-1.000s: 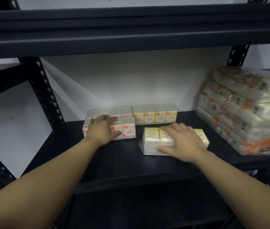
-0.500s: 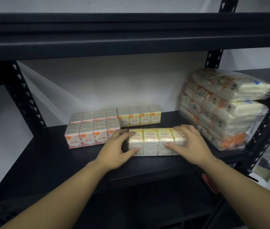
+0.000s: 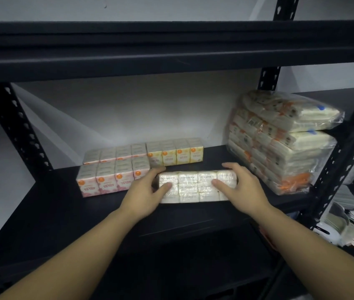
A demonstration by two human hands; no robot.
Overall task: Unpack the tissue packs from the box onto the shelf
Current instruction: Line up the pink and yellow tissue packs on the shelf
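The tissue pack (image 3: 196,187) sits between left hand (image 3: 147,192) and right hand (image 3: 242,187), each grip pinching one end.

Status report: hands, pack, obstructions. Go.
Left hand and right hand grip yellow pack at its ends. Pack on shelf. Pink packs close left.

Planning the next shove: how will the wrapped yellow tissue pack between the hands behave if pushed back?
The yellow tissue pack is probably light and squashy, being bundled soft tissue. Its glossy wrap should slide easily on the smooth shelf. Lying low and flat between left hand and right hand, it seems unlikely to tip.
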